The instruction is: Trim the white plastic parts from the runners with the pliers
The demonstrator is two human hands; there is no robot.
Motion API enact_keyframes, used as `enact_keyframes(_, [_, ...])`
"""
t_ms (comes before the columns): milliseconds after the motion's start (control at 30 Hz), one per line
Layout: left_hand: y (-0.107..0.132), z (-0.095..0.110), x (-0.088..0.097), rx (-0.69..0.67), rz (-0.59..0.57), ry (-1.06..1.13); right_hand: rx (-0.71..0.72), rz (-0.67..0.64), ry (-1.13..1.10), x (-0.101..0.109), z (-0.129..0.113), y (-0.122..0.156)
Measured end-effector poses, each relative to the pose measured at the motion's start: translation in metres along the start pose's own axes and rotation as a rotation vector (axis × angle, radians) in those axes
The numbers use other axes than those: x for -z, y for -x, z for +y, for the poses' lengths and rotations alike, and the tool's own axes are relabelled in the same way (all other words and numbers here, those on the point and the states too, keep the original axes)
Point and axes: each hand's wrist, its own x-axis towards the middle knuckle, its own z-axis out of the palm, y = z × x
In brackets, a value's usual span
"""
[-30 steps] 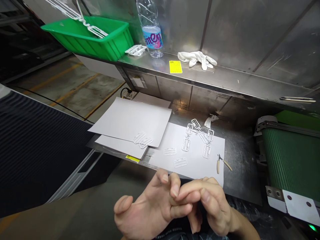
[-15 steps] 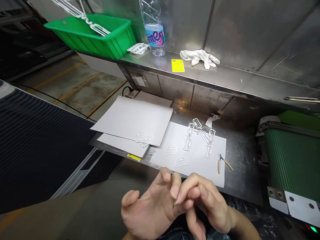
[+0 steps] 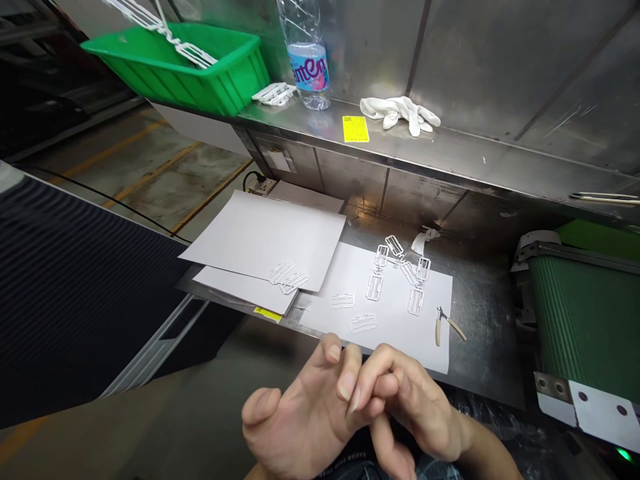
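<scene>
My left hand (image 3: pixel 305 417) is palm up at the bottom of the head view, fingers loosely bent and apart, holding nothing that I can see. My right hand (image 3: pixel 420 403) meets it from the right, its fingertips closed around a finger of the left hand. Beyond the hands, white plastic frame pieces (image 3: pixel 363 324) lie on a white sheet (image 3: pixel 330 337). Several more are still joined on a sprue (image 3: pixel 400 261). A pair of nippers (image 3: pixel 449 325) with beige handles rests at the sheet's right side, jaws pointing away from me.
Left are stacked white sheets (image 3: pixel 260 233) with loose frame pieces (image 3: pixel 289 275) on top. The metal shelf above holds a green bin (image 3: pixel 215 87), a water bottle (image 3: pixel 309 73), a yellow label (image 3: pixel 355 129) and white gloves (image 3: pixel 400 113). A green conveyor belt (image 3: pixel 585 320) stands at right.
Both hands stay pressed together in nearly the same place, with only slight finger movement. The view has tilted a little; the pieces and nippers lie as before.
</scene>
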Motion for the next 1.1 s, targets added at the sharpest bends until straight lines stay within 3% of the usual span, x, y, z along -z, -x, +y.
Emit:
enact_keyframes(67, [0.000, 0.000, 0.002, 0.001, 0.023, -0.027, 0.081, -0.041, -0.112, -0.001, -0.001, -0.002])
enact_keyframes(167, [-0.001, -0.003, 0.006, -0.022, -0.048, -0.051, 0.085, -0.040, -0.174, -0.001, 0.000, -0.004])
enact_keyframes(267, [-0.004, -0.009, 0.009, -0.120, -0.111, -0.073, 0.147, 0.024, -0.033, -0.001, 0.004, -0.004])
enact_keyframes(367, [-0.005, -0.015, 0.011, -0.200, -0.085, -0.066, 0.197, 0.102, 0.199, -0.002, 0.007, -0.004])
enact_keyframes(567, [-0.003, -0.017, 0.010, -0.221, 0.030, -0.102, 0.158, 0.178, 0.399, -0.006, 0.005, -0.007])
enact_keyframes(900, [0.004, -0.017, 0.010, -0.209, 0.130, -0.290, -0.018, 0.095, 0.251, -0.003, 0.001, -0.002])
enact_keyframes(1100, [0.008, -0.016, 0.014, -0.177, 0.161, -0.291, -0.034, 0.033, 0.200, -0.001, -0.001, 0.000])
